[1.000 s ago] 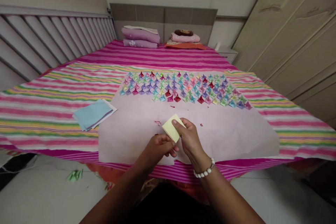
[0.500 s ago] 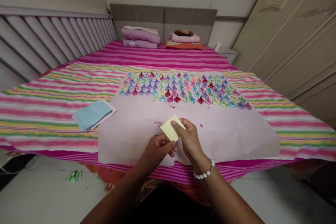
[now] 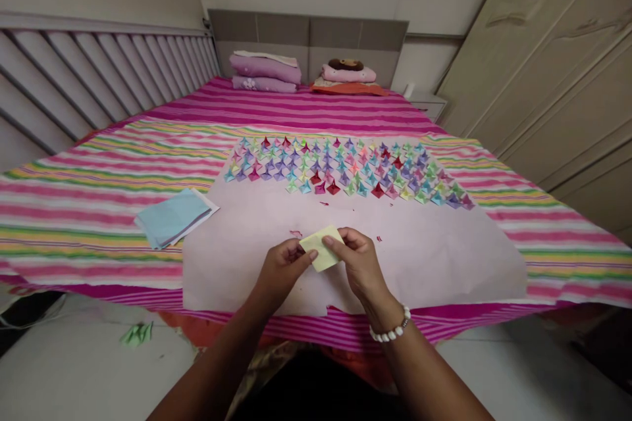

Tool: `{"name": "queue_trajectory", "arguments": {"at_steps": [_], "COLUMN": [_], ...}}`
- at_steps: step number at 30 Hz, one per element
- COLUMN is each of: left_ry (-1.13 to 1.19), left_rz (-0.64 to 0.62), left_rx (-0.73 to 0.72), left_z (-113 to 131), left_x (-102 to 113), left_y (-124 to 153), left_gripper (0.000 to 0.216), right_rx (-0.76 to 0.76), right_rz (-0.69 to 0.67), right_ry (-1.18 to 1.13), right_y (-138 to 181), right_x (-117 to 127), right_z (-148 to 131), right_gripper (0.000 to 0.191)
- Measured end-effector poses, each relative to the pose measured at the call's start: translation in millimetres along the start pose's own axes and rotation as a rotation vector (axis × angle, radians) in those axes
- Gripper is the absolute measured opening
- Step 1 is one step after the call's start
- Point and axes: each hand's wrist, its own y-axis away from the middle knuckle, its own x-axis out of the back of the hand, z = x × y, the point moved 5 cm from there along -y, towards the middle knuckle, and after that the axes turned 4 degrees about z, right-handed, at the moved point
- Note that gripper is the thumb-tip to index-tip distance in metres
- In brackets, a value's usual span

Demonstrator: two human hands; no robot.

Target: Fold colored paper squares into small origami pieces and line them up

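A small folded yellow paper (image 3: 322,250) is pinched between both of my hands, just above a large pale pink sheet (image 3: 434,256) spread on the bed. My left hand (image 3: 281,268) grips its left edge with closed fingers. My right hand (image 3: 359,263), with a white bead bracelet at the wrist, holds the right side, thumb on top. Beyond my hands, rows of many small folded paper shapes (image 3: 345,168) in mixed colours lie on the far part of the sheet.
A stack of light blue paper squares (image 3: 172,216) lies to the left on the striped bedspread (image 3: 89,210). Pillows (image 3: 265,69) sit at the headboard. A wardrobe (image 3: 557,72) stands to the right. Green paper scraps (image 3: 138,333) lie on the floor, lower left.
The yellow paper has tipped from upright to nearly flat and dropped a little toward the sheet. My left hand moved up to grip its left edge.
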Motion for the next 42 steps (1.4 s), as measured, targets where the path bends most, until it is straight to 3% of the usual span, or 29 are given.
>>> {"name": "queue_trajectory", "arguments": {"at_steps": [3, 6, 10, 14, 17, 24, 31, 37, 42], "left_ry": [-0.085, -0.147, -0.236, -0.271, -0.282, -0.373, -0.359, -0.268, -0.262], "left_rz": [0.096, 0.116, 0.128, 0.196, 0.142, 0.015, -0.008, -0.018, -0.095], "left_rx": [-0.105, -0.162, -0.231, -0.487, -0.591, -0.575, -0.538, -0.441, -0.471], "left_z": [10.7, 14.4, 14.7, 28.7, 37.4, 38.0, 33.5, 24.9, 29.7], "left_x": [6.7, 8.8, 11.7, 17.7, 15.2, 3.4, 6.4, 8.0, 4.1], "left_y": [2.7, 6.0, 5.8, 6.9, 8.6, 13.1, 10.5, 3.0, 5.1], "left_gripper": [0.020, 0.019, 0.024, 0.045, 0.035, 0.009, 0.010, 0.032, 0.016], "right_rx": [-0.039, -0.066, -0.032, -0.025, -0.025, -0.023, -0.021, -0.033, -0.041], "right_rz": [-0.110, -0.195, -0.158, -0.140, -0.143, -0.122, -0.119, -0.125, -0.139], "right_ry": [-0.051, -0.052, 0.029, 0.101, 0.126, 0.065, 0.072, 0.104, 0.092], "right_y": [4.7, 8.7, 7.9, 7.0, 8.7, 9.4, 10.3, 10.7, 10.9], "right_x": [-5.8, -9.7, -5.9, -3.1, -4.2, -6.9, -7.6, -9.4, -9.5], "right_z": [-0.7, -0.2, 2.8, 5.6, 4.8, 1.4, 1.3, 4.4, 4.7], "right_gripper": [0.029, 0.030, 0.020, 0.020, 0.020, 0.010, 0.011, 0.016, 0.013]}}
